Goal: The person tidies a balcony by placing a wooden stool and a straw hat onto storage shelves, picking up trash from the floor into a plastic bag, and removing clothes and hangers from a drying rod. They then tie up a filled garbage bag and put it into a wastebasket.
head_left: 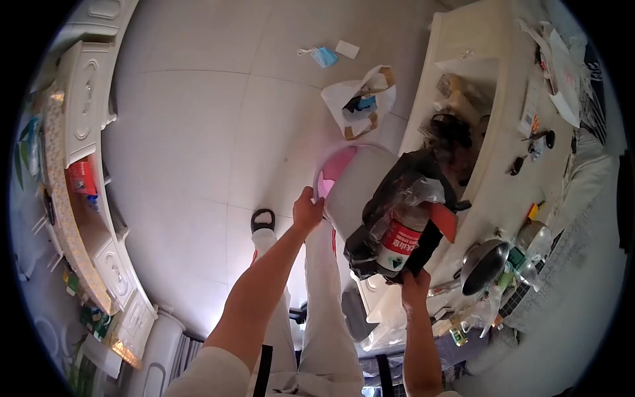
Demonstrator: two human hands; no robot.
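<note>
We grip the bin (350,192) rim with our left hand (307,210) while our right hand (415,283), closed around a black bag (390,205) (a red-labelled bottle (399,246) inside), holds it over the bin beside the counter (489,178), not yet dropped in.

Your left hand (307,210) touches the white bin (354,188). Your right hand (415,286) holds a black bag (403,212) above it.

Right hand (415,284) fingers hidden behind the black bag (390,205); the bottle (399,243) inside shows only its label, the rest perhaps crumpled plastic.
</note>
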